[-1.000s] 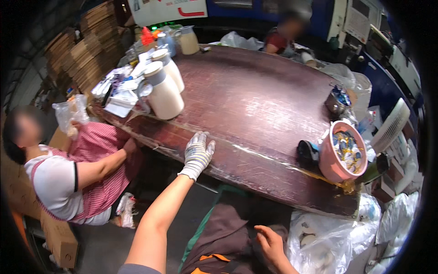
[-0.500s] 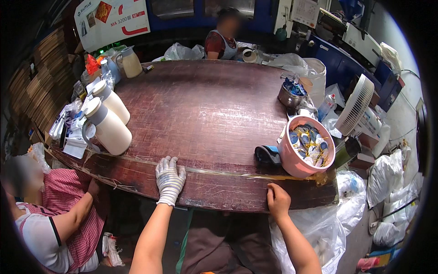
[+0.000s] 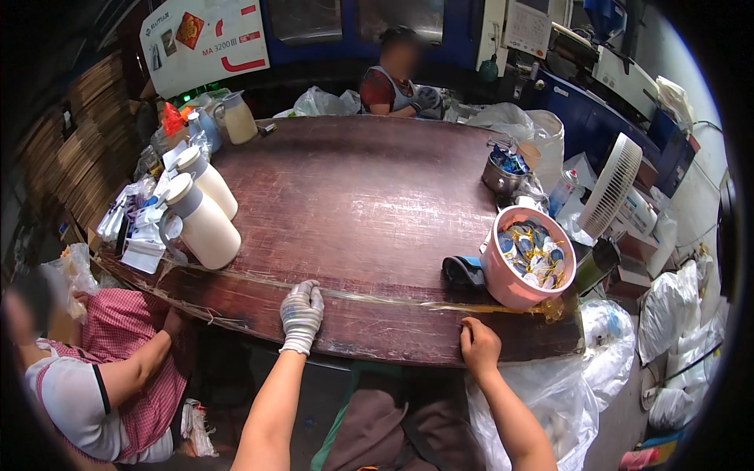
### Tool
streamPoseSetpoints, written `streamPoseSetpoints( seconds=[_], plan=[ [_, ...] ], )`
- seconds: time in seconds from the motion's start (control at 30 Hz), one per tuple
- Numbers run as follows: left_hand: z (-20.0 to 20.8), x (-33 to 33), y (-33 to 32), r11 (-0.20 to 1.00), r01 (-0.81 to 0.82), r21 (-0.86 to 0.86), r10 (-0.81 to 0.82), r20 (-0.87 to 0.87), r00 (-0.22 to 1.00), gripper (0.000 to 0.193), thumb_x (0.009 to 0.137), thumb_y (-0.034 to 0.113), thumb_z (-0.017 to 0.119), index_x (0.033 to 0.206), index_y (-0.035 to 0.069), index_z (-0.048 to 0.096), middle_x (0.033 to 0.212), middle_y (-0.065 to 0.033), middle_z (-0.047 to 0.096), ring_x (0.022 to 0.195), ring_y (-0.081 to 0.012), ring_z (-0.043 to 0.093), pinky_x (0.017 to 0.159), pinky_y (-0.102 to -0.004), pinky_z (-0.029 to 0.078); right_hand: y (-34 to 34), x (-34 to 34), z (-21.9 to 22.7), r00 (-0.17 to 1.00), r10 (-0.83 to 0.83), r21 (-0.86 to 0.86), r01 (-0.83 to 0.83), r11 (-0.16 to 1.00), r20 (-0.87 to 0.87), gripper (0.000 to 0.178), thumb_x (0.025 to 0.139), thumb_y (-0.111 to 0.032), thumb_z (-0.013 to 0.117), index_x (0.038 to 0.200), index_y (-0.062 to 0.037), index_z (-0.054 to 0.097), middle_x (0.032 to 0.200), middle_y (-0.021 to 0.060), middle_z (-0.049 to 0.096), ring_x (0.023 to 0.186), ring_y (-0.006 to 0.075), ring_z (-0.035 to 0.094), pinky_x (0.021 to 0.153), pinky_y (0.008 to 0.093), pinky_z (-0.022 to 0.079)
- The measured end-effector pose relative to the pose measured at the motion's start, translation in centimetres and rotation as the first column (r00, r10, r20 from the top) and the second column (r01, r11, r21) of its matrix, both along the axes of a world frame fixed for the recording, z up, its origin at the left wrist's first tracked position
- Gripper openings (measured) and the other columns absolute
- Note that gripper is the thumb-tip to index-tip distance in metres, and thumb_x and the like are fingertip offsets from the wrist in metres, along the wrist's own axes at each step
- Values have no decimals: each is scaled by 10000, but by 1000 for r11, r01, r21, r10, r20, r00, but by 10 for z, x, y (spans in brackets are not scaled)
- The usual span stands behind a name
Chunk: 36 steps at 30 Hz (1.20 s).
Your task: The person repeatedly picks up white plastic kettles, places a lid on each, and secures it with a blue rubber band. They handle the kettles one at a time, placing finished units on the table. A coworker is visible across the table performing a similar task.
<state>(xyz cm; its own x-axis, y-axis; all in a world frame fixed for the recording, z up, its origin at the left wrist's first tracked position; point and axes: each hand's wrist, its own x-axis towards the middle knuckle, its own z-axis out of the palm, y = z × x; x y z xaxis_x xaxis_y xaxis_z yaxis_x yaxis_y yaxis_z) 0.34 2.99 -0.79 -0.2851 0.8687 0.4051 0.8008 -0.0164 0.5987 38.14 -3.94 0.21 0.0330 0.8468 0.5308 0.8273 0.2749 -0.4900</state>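
My left hand, in a white striped knit glove, rests at the near edge of the dark red-brown wooden table. Its fingers are drawn together and touch the board by a strip of clear tape; nothing shows in them. Bare, my right hand lies loosely curled on the same edge with its thumb uppermost, and no object is visible in it. Beyond it stands a pink bucket filled with small dark and pale oval pieces with yellow strings. A dark cuff-like item with a blue band leans beside the bucket.
Two cream jugs stand at the left, another jug farther back. A metal pot and a white fan are at the right. One person sits at the left, another across the table. Plastic bags hang below the right edge.
My left hand's fingers have gone from spread flat to drawn together. My right hand keeps its place. The person across the table has raised a gloved hand; the view has tilted slightly.
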Motion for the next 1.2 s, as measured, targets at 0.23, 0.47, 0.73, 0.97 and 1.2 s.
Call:
streamPoseSetpoints(
  seconds=[0.23,0.47,0.73,0.97,1.2],
  plan=[
    [18,11,-8,991,-36,-126,24,-92,995,222,929,254,566,1079,121,662,896,-167,697,808,-364,667,736,-428,527,-1,2,-3,999,30,20,-30,999,20,148,831,-85,629,974,-66,663,870,117,694,778,305,668,696,397,524],
    [15,8,-10,994,-43,-104,38,-49,998,220,928,280,564,1052,138,677,911,-170,695,845,-362,668,747,-427,527,-4,0,1,1000,-15,-65,17,998,27,216,827,-75,624,1042,-77,643,846,127,687,756,307,660,677,409,517],
    [14,7,-8,991,-58,-121,51,-62,997,218,924,281,568,1054,143,677,904,-168,693,836,-365,668,739,-427,527,-4,-2,5,999,-16,-23,17,1000,34,207,824,-76,629,1030,-78,646,828,122,682,742,302,658,664,402,517],
    [18,9,-8,991,-53,-125,42,-89,995,233,936,303,537,1058,149,662,857,-185,689,816,-370,667,737,-461,523,-1,-2,1,999,-6,-1,6,1000,38,183,828,-76,631,1011,-76,650,846,114,688,750,299,661,671,400,521],
    [14,8,-7,994,-35,-104,29,-55,998,228,933,296,542,1048,143,665,858,-182,691,815,-371,667,735,-462,524,-2,-3,3,999,-6,-9,6,1000,43,161,828,-71,633,988,-74,654,844,110,688,753,299,662,673,397,520]
  ],
)
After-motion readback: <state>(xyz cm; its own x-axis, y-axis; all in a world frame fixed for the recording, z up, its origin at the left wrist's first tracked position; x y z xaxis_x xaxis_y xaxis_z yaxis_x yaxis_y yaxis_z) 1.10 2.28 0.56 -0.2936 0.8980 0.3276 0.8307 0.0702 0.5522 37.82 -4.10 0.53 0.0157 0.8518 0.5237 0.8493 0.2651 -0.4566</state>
